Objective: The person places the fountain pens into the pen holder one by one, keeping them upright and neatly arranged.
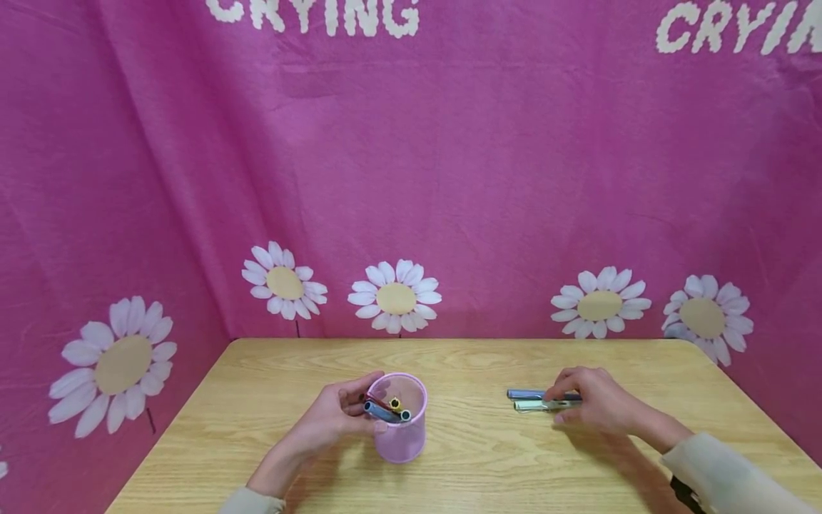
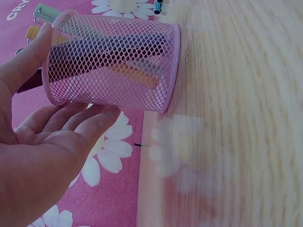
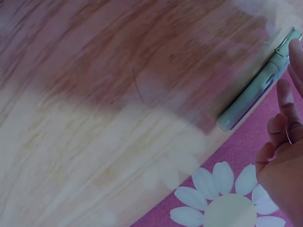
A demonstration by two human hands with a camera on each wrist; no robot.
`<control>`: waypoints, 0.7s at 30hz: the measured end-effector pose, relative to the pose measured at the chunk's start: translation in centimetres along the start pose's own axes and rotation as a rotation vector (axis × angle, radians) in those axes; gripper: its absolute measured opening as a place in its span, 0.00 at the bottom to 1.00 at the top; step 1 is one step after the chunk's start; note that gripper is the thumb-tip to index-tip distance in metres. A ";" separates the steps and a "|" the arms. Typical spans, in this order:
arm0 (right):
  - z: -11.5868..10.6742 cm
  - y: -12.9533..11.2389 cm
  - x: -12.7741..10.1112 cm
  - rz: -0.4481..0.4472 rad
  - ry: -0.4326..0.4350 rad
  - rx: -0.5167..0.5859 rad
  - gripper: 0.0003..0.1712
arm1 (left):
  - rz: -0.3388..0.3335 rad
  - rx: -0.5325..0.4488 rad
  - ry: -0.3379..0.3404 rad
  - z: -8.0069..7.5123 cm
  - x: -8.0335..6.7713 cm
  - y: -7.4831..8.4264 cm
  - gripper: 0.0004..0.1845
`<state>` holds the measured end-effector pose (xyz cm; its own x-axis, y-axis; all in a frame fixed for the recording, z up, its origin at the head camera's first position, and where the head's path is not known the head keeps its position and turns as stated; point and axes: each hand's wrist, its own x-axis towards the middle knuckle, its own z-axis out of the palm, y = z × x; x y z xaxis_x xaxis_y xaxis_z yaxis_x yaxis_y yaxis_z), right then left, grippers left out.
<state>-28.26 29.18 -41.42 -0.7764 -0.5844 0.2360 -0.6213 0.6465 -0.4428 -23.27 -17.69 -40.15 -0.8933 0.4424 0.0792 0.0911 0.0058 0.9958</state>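
A pink mesh pen holder (image 1: pixel 401 439) stands upright on the table with several pens in it, among them a blue pen (image 1: pixel 380 411) and a yellow one (image 1: pixel 394 403). My left hand (image 1: pixel 330 414) holds it from the left, thumb at the rim and fingers along the mesh side (image 2: pixel 111 71). To the right, a blue pen (image 1: pixel 523 393) and a light green pen (image 1: pixel 529 405) lie side by side. Over their right ends is my right hand (image 1: pixel 600 401), thumb and forefinger on either side of them. In the right wrist view its fingers (image 3: pixel 285 101) are loosely bent beside the green pen (image 3: pixel 248 99).
The wooden table (image 1: pixel 469 478) has rounded far corners. Behind it and at both sides hangs a pink cloth (image 1: pixel 488 178) printed with white daisies and lettering. Bare tabletop lies between the pen holder and the two pens.
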 end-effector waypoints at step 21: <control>0.9 -0.2 -0.2 0.061 -0.003 0.128 0.11 | -0.016 -0.003 0.004 0.4 -0.3 0.3 0.48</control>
<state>-27.86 28.68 -42.16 -0.8117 -0.5475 0.2033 -0.5544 0.6128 -0.5632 -22.80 -17.47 -39.91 -0.8964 0.4388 0.0631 0.0752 0.0102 0.9971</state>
